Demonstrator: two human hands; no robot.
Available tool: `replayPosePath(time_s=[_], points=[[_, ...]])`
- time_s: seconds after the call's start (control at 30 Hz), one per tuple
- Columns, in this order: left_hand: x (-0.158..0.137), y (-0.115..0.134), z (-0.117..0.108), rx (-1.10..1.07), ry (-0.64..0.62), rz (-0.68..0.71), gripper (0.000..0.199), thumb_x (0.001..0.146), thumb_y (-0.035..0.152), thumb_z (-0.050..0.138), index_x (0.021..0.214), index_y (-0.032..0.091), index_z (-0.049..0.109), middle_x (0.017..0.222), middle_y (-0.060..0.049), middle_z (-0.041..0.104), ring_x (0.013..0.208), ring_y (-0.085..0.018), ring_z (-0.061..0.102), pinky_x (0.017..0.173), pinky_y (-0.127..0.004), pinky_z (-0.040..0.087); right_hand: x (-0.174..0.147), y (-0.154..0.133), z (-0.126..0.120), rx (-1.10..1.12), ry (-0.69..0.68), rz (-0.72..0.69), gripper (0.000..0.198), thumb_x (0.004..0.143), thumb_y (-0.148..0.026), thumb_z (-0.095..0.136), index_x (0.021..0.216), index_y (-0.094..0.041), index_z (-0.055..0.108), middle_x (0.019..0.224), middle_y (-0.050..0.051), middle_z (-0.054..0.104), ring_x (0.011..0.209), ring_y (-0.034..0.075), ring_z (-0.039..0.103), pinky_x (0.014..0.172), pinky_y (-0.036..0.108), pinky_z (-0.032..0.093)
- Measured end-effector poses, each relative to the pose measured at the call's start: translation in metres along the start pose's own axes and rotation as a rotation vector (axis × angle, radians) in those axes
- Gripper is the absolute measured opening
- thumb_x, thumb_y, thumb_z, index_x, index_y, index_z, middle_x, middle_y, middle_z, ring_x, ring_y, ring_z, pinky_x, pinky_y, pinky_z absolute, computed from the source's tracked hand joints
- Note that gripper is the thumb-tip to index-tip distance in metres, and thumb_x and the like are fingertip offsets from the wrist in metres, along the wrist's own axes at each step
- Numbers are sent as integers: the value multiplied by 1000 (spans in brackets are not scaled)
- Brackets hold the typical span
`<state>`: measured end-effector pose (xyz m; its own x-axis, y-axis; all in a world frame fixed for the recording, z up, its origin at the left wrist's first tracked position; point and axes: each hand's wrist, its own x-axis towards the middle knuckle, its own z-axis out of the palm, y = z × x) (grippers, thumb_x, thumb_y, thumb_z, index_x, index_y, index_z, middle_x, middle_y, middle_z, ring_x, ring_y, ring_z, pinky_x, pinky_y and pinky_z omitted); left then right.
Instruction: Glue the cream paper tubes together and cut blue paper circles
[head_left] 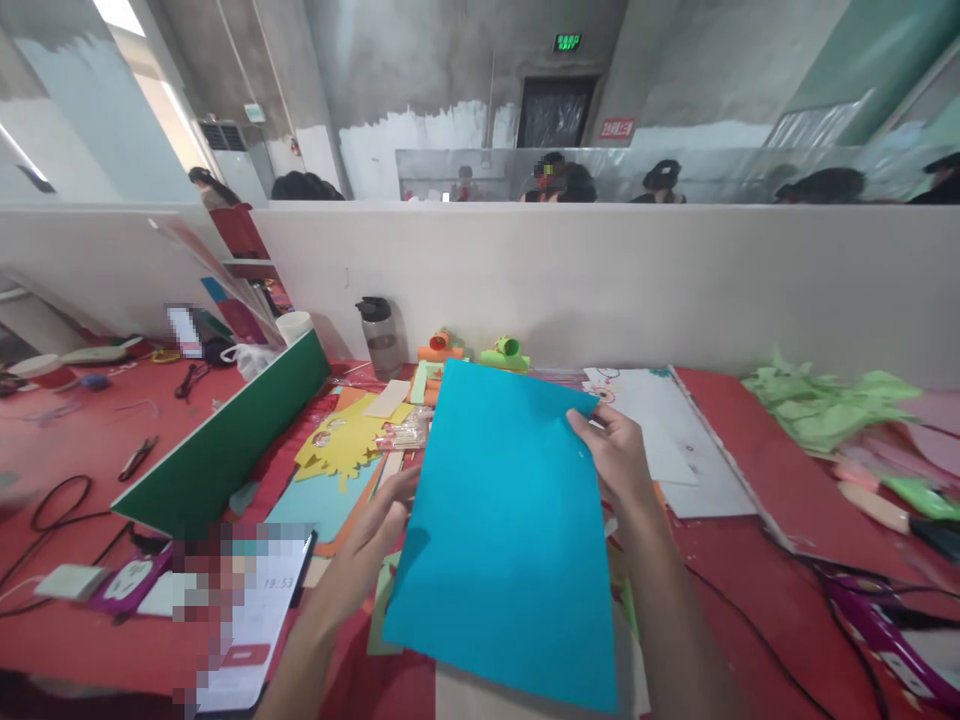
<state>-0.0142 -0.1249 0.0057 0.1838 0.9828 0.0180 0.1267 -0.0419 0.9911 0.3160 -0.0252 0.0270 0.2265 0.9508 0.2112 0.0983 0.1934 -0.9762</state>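
A large sheet of blue paper [510,530] is held up in front of me, tilted over the red table. My right hand [615,450] pinches its upper right edge, thumb on the front and fingers behind. Beside the left edge is my left hand [386,520]; its fingertips pass behind the sheet and are hidden, while its thumb stays off the paper's front. That hand looks loosely open. Yellow cut-out paper [341,435] with round holes lies to the left, near a clear packet of thin sticks [407,428].
A green board [232,440] stands upright at left, with a phone [259,620] in front of it. Behind are a water bottle [381,340], orange [441,347] and green paper rolls [506,352], and a white partition [525,270]. Crumpled green paper [817,400] lies right.
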Motion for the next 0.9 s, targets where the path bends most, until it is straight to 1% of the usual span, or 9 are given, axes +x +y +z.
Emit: replayPosePath(time_s=[0.1,0.17,0.3,0.37,0.47,0.53,0.7,0.8,0.9], points=[[22,0,28,-124,-52,-60,63,87,51,67,141,23,51,135,-13,64,126,-33,59,96,-42,55,-4,11,-9,-102,-6,-11,40,77,-54,73,88,-15,72,67,4,70,60,20,62,54,28,48],[35,0,41,-157,-111,-89,61,87,49,68,137,21,51,124,-13,70,111,-31,67,88,-41,57,-4,15,-16,-150,-16,-33,39,80,-55,70,80,-16,69,63,2,67,58,19,58,52,27,44],[52,-3,50,-95,-94,-38,48,89,48,65,127,20,56,113,-10,73,94,-25,71,84,-38,57,1,22,-33,-223,-25,-100,44,86,-56,64,63,-20,53,54,-3,51,53,13,45,49,24,36],[57,-3,52,-52,-78,-30,45,89,49,65,122,19,58,111,-10,73,94,-25,70,82,-36,57,3,24,-41,-219,-4,-106,45,88,-56,60,63,-20,52,54,-4,48,51,12,44,49,24,35],[63,-2,57,-71,-61,-51,50,87,52,66,124,21,58,119,-11,71,101,-27,70,82,-37,58,3,26,-50,-158,40,-59,41,90,-56,57,82,-16,65,61,0,59,52,14,50,48,24,38],[67,0,62,-103,-41,-68,56,84,56,67,127,21,57,124,-13,70,104,-29,70,83,-39,59,2,28,-53,-146,56,-43,41,88,-55,60,89,-15,70,64,2,64,53,15,53,47,24,40],[78,3,70,-114,8,-72,65,81,57,70,133,20,55,127,-14,69,103,-29,71,84,-40,59,1,35,-51,-71,57,-49,34,79,-49,68,77,-15,70,67,5,69,58,17,59,50,25,45],[85,1,65,-82,-15,-41,64,83,55,70,134,20,54,130,-14,67,103,-28,70,86,-40,58,2,42,-45,3,23,-11,30,75,-46,70,71,-16,69,63,2,67,55,16,56,49,24,43],[90,-5,57,-39,8,3,62,84,53,70,134,20,54,131,-14,67,106,-29,69,89,-40,58,2,48,-38,45,-7,8,29,76,-44,71,70,-16,69,61,1,65,55,15,54,49,23,41]])
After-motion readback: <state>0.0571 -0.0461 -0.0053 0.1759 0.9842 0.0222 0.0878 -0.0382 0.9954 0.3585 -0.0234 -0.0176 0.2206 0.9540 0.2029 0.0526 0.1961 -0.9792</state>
